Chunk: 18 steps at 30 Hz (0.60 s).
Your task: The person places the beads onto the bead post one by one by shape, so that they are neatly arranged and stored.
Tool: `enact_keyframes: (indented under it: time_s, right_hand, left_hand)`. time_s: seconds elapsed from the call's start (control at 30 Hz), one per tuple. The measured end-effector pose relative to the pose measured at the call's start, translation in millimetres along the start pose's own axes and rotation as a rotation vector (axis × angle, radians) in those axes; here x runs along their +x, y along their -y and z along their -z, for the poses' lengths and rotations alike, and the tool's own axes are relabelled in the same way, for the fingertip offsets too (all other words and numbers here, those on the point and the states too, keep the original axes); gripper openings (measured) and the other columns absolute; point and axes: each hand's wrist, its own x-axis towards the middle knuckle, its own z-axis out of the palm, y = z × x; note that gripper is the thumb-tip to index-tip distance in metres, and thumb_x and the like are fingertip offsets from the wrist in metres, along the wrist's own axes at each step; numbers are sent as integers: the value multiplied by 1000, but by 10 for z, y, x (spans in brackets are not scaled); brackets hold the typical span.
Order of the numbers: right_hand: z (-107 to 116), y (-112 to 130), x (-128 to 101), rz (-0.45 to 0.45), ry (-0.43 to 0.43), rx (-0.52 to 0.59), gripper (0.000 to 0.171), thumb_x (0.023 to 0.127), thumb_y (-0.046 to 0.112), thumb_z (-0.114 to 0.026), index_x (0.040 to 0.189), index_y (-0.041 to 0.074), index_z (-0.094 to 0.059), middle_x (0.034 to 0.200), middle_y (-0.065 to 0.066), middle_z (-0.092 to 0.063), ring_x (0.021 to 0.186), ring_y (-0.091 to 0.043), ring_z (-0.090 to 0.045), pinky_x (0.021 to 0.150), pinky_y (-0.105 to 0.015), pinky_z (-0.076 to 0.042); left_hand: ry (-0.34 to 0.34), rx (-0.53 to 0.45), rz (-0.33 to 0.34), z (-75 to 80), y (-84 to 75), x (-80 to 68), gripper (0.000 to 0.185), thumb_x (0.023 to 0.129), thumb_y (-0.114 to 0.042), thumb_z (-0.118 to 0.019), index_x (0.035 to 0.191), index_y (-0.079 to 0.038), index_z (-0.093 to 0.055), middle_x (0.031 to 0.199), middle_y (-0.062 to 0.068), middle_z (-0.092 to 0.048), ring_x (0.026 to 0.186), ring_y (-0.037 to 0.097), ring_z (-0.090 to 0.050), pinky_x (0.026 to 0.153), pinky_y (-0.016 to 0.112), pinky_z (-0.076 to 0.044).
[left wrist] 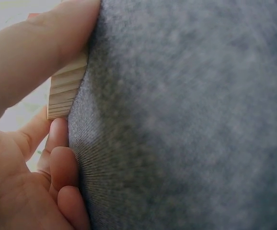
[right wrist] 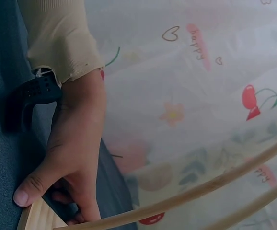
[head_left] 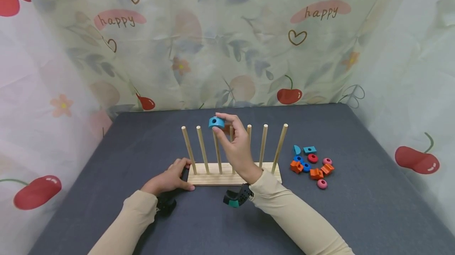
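"While our left hand point(head_left: 170, 176) grips the left end of the wooden board point(head_left: 213, 181) on the dark table point(head_left: 192, 219), thumb in front and fingers behind, what does the work ask of us?"

"A firm base, we'd judge — we should press the board flat so its pegs point(head_left: 217, 150) don't sway. The finer part falls to our right hand point(head_left: 237, 146), which pinches the blue block point(head_left: 217, 124) between thumb and finger; a light hold near the edges would leave its hole free."

"Where exactly do we have that block?"

"Up by the top of the third peg from our left. Whether they touch, we cannot tell."

"And which way does it point?"

"Its round hole faces us, and its long axis seems to run left to right, roughly along the board. Since the pegs stand upright, we'd probably need to tip the block until hole and peg line up — gently, without knocking the neighbours."

"Beyond that?"

"We see a cherry-printed cloth point(head_left: 220, 29) hanging behind the table."
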Motion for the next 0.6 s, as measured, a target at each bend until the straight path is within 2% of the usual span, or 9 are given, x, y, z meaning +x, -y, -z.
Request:
enact_keyframes:
  time_s: [0.2,0.4,0.6]
  right_hand:
    - [-18,0,-20,-24,-10,-30,35,91,-6,-61,125,-2,-55,114,-19,-56,92,-22,-61,82,-28,-51]
    - [-22,14,-2,-51,-1,-43,36,91,-3,-61,126,-3,-53,115,-21,-57,89,-29,-63,79,-32,-52]
    - [-16,17,9,-93,35,-57,33,93,6,-63,124,1,-55,114,-16,-59,89,-25,-64,79,-32,-53]
  left_hand:
    - [-5,12,-2,-11,-1,13,70,71,-27,-87,126,-10,-48,119,11,-44,110,28,-39,96,52,-31]
    - [-12,11,-1,-12,4,10,70,71,-27,-87,127,-9,-48,119,11,-44,110,28,-39,97,52,-31]
    - [-8,7,-1,5,11,5,70,72,-27,-87,127,-9,-48,121,12,-44,111,29,-39,97,54,-31]
